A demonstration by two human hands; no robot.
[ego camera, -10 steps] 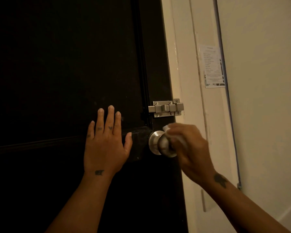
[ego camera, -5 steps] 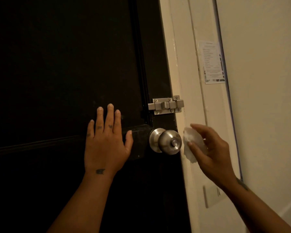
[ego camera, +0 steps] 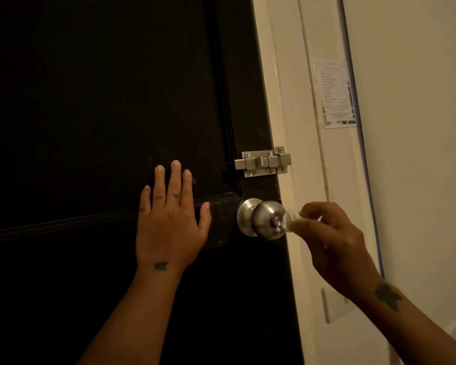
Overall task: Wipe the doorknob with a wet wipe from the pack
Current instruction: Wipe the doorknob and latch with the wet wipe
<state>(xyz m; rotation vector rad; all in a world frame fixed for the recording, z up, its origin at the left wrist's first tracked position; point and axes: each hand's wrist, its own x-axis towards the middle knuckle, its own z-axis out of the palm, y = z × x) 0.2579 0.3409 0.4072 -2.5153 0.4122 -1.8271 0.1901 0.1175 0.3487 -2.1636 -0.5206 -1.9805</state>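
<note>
A round brushed-metal doorknob [ego camera: 264, 219] sticks out from the right edge of a dark door [ego camera: 103, 101]. My right hand [ego camera: 332, 241] pinches a crumpled white wet wipe [ego camera: 293, 219] with curled fingers and holds it against the knob's right side, by the centre lock button. My left hand [ego camera: 169, 222] lies flat on the door panel just left of the knob, fingers straight and spread. No pack of wipes is in view.
A metal slide bolt [ego camera: 263, 164] is mounted on the door above the knob. The cream door frame [ego camera: 295, 127] runs to the right, with a printed paper notice [ego camera: 336, 93] stuck on it and a wall switch plate [ego camera: 332, 306] lower down.
My right hand lifted the wipe off the knob and drew away to the right, then came back; the wipe now touches the knob's right face. My left hand stayed flat on the door.
</note>
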